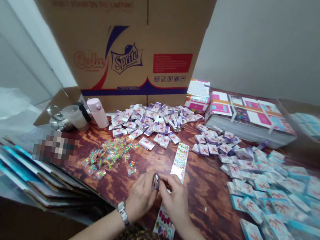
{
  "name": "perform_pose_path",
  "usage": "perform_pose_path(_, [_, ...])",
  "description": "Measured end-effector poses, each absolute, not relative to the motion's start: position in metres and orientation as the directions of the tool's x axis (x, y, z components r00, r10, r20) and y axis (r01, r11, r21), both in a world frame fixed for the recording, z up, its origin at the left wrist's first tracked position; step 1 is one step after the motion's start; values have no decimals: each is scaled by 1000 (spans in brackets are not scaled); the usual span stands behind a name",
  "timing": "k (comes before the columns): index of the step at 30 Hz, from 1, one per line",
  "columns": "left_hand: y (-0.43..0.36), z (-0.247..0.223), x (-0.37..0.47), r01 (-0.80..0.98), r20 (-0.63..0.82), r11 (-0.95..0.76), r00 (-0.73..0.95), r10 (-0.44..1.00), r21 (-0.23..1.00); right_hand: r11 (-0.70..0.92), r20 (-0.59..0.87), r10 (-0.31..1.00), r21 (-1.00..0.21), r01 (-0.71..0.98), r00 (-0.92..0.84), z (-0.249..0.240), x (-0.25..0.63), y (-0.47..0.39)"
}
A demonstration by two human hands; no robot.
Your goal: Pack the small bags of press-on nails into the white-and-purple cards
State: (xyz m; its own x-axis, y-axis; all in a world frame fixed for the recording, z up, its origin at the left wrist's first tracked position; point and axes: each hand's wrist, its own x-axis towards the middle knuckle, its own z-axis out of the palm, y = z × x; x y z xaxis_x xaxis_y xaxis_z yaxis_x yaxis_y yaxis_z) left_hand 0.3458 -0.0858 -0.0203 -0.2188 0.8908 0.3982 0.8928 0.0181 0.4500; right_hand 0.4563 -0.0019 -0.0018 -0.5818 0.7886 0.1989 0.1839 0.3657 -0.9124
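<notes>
My left hand (141, 195), with a watch on its wrist, is closed around a small purple-and-white box (155, 182). My right hand (175, 199) pinches the same box from the other side, its thumb and fingertips at the edge. My fingers hide much of the box. Beneath both hands lies a long strip of colourful stickers (181, 156) on the wooden table (200, 229). Left of my hands is a loose heap of small clear packets with bright contents (111, 153). Farther back lies a pile of similar purple-and-white boxes (153, 121).
A large cardboard carton (125, 32) stands behind, with a pink bottle (97, 113) before it. Blue-and-white boxes (278, 221) spread across the right. At the back lies a strapped stack of printed card (252, 117). Layered flat cartons (30, 176) rest at the left edge.
</notes>
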Motion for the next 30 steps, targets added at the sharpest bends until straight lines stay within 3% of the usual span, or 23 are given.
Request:
perform_pose_path(9, [-86, -32, 349, 900, 439, 23, -235, 867, 436, 264, 112, 811, -946, 189, -575, -5, 454, 2])
perform_pose_path(15, [-83, -32, 349, 936, 475, 7, -185, 860, 352, 471, 269, 747, -860, 198, -608, 1, 458, -7])
perform_pose_path(20, [-82, -32, 352, 947, 437, 20, -166, 884, 320, 520, 323, 763, -822, 233, -560, -16, 460, -20])
perform_pose_path(25, [-74, -40, 353, 915, 391, 44, -214, 895, 401, 610, 369, 688, -761, 222, -624, -29, 462, -26])
perform_pose_path(30, [-61, -41, 353, 843, 334, 11, -225, 915, 537, 518, 263, 652, -839, 165, -711, -23, 466, 11])
